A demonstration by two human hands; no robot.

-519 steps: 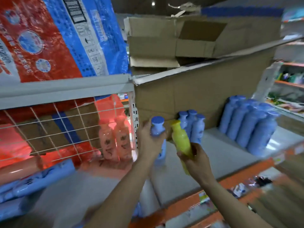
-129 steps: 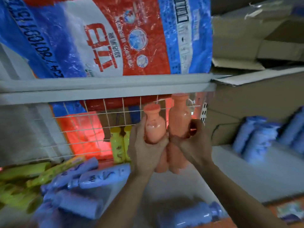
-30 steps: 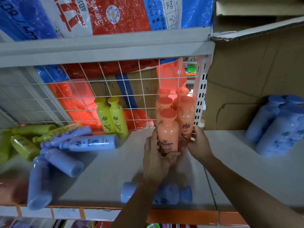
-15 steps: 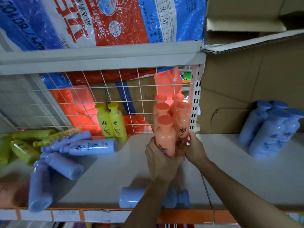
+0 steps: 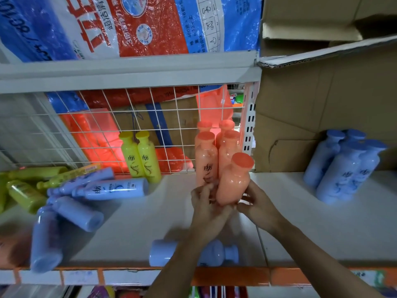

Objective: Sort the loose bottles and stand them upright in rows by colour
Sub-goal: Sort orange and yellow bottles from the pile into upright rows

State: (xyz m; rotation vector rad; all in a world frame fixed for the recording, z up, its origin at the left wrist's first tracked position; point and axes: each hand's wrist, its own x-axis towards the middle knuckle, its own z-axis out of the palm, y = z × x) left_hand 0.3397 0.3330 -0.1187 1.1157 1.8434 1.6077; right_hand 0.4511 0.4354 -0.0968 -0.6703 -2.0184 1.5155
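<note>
We see an orange bottle (image 5: 234, 179) tilted to the right at the front of the orange row (image 5: 217, 147), which stands against the wire grid (image 5: 103, 134) at the back of the shelf (image 5: 322, 222). Our left hand (image 5: 207, 208) and right hand (image 5: 256, 206) both grip the tilted bottle's base. Left of the orange row stand two yellow bottles (image 5: 140, 157). Further left, blue bottles (image 5: 92, 190) and yellow ones (image 5: 25, 186) lie loose. One blue bottle (image 5: 217, 252) lies in front of the row, by the shelf's edge. Right of the row, upright blue bottles (image 5: 343, 166) stand before a cardboard box (image 5: 322, 100).
</note>
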